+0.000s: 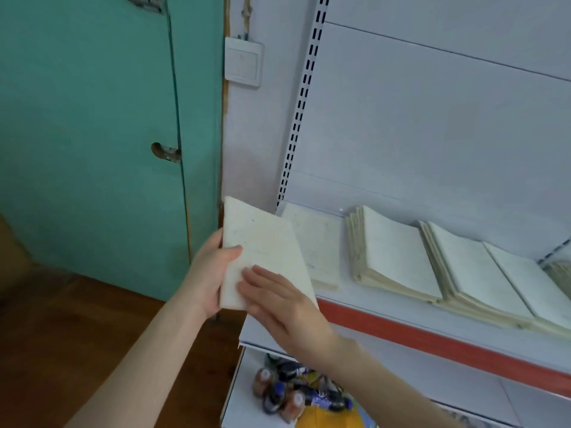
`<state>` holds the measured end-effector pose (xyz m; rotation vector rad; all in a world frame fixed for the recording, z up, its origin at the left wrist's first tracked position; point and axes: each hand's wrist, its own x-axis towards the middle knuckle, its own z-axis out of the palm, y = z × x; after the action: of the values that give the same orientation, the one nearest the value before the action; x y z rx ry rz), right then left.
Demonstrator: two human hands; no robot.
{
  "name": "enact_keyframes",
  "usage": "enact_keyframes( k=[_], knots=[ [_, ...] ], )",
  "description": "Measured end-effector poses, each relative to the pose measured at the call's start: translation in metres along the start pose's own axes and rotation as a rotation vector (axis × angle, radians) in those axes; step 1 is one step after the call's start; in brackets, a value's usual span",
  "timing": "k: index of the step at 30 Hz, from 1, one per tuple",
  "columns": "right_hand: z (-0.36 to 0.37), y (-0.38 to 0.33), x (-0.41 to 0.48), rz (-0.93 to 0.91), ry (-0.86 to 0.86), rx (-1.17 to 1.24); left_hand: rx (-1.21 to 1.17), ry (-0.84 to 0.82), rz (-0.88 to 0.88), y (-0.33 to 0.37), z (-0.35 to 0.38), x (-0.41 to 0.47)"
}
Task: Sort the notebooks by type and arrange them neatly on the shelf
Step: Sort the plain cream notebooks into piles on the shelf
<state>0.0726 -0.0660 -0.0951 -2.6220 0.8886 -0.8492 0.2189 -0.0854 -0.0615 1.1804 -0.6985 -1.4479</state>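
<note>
My left hand (pixel 213 273) grips a pale cream notebook (pixel 262 245) by its left edge, thumb on the cover, holding it in the air just left of the shelf's end. My right hand (pixel 278 301) lies flat on the notebook's lower right corner with straight fingers. On the white shelf (pixel 401 322) with a red front strip lies a single cream notebook (pixel 318 242) at the left. To its right sit stacks of similar notebooks (pixel 395 254), (pixel 475 270), overlapping toward the right edge.
A teal door (pixel 92 134) with a latch stands at the left, over a brown wooden floor (pixel 92 319). A white wall switch (pixel 244 61) is above. The lower shelf holds several small bottles (pixel 287 393) and a yellow packet (pixel 327 418).
</note>
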Motion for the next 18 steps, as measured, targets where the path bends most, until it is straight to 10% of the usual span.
enact_keyframes(
  k=[8,12,18],
  knots=[
    [-0.021,0.082,0.036,0.589,-0.192,-0.124,0.080,0.146,0.124,0.007,-0.046,-0.018],
    [-0.012,0.105,0.034,0.582,-0.502,-0.355,0.047,0.138,0.162,0.008,-0.060,-0.023],
    [-0.007,0.116,0.025,0.451,-0.492,-0.390,0.079,0.167,0.221,0.009,-0.058,-0.020]
  ],
)
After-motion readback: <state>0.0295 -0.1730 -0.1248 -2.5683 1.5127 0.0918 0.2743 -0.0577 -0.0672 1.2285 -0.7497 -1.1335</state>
